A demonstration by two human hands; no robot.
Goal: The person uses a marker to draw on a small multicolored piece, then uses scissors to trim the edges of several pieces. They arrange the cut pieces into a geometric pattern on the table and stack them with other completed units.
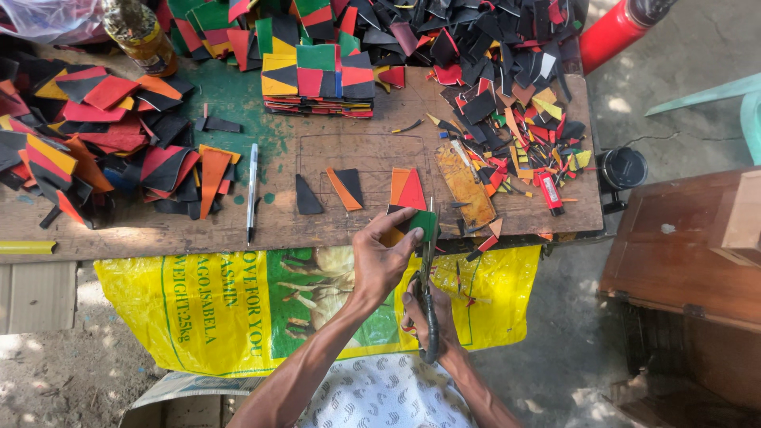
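My left hand (383,255) grips a small patchwork piece (418,222) of green, black and orange material just over the front edge of the wooden workbench (333,154). My right hand (424,313) holds a pair of scissors (429,269) upright, its blades against the right edge of that piece. On the bench just beyond lie an orange-and-red piece (408,189), an orange-and-black piece (346,189) and a black triangle (307,196).
Stacks of sewn colour squares (317,75) stand at the bench's back; offcut heaps lie left (87,143) and right (515,87). A pen (252,190), a red lighter (550,192), a bottle (143,33), a yellow sack (222,305), a wooden box (682,246) and a red cylinder (614,32) surround.
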